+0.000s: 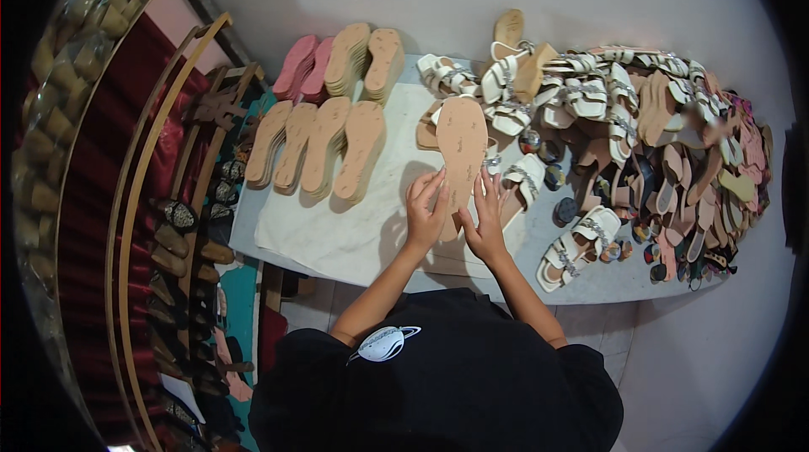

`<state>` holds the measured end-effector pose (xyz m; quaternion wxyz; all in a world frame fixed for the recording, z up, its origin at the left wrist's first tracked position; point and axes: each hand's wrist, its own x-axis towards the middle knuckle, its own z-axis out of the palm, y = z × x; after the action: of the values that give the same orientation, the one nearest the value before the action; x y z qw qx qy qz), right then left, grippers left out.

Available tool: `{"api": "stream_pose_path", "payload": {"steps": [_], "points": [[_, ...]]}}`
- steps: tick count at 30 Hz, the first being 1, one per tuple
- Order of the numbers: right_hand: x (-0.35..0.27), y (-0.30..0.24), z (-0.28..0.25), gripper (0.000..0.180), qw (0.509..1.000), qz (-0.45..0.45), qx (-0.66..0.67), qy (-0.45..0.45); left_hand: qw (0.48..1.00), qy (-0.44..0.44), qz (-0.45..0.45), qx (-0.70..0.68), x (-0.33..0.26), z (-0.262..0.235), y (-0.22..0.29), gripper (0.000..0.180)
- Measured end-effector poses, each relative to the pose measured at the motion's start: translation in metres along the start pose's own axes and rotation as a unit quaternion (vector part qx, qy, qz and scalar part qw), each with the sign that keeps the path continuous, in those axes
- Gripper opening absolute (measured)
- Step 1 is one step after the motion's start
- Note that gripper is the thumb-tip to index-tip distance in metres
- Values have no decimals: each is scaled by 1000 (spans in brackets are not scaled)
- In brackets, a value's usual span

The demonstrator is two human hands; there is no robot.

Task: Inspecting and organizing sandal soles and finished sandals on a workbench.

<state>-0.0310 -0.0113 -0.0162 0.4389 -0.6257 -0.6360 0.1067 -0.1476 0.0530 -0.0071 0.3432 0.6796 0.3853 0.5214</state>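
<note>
A tan insole [462, 149] with small dark marks is held up over the table, its broad toe end pointing away from me. My left hand [427, 209] grips its left edge near the narrow heel end. On the opposite edge, my right hand [484, 214] closes with its fingers along the side. Behind the insole, partly covered by it, are white strappy sandals [510, 119]. To the left stand several stacks of tan insoles [358, 149], with pink insoles [295, 69] at the back.
A white sheet [312, 224] covers the left part of the table. White sandals [581, 246], small round jars or rolls [565, 211] and a big heap of footwear [674, 182] fill the right. Left of the table stands a wooden rack [135, 199] with shoes.
</note>
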Motion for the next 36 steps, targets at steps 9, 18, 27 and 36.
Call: {"api": "stream_pose_path", "payload": {"steps": [9,18,27,36], "points": [[29,-34,98,66,999,-1,9,-39,987,-14,47,153,25,-94,-47,33],[69,-50,172,65,998,33,16,-57,956,-66,5,287,65,-147,-88,39],[86,-45,195,64,995,46,-57,-70,928,-114,-48,351,83,-153,-120,40],[86,-42,200,63,992,74,-66,-84,919,-141,-92,356,84,-155,-118,41]]}}
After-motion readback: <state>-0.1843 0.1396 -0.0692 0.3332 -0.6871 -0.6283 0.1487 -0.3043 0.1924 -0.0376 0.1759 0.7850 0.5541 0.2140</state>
